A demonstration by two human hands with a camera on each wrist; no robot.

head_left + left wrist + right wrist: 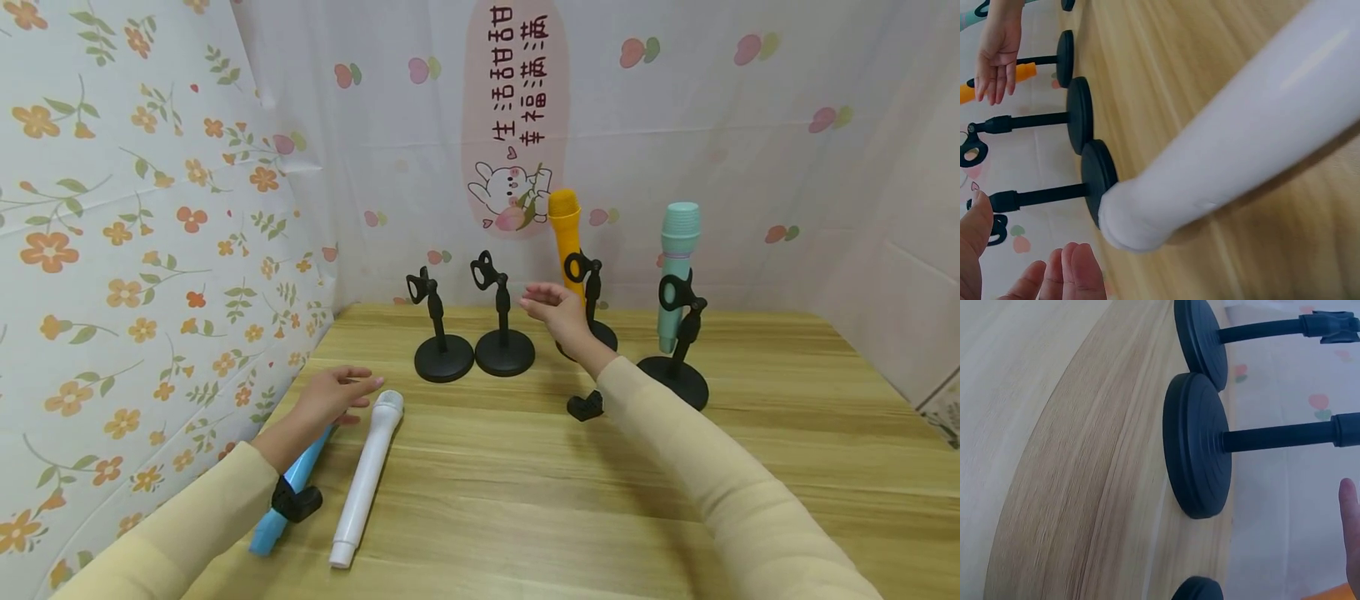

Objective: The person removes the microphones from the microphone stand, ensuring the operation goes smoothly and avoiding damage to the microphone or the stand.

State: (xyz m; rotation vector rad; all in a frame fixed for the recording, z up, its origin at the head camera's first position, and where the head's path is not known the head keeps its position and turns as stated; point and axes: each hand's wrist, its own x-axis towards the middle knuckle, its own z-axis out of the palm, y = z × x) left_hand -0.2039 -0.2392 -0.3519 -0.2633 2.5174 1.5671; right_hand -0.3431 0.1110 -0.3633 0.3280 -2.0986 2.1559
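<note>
Fingers of the left hand are straight and hold nothing, just beside the round head of the smooth white mic, which lies flat on the wooden table. Under this wrist lies a blue mic. Farther, the right hand hovers open between an empty black stand and the yellow mic.

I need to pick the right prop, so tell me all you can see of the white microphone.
The white plastic toy microphone is a smooth, glossy tube with a rounded, ribbed head. It lies flat on the wooden table, head pointing toward the stands, beside a blue microphone. The left hand hovers near its head, not touching it.
</note>
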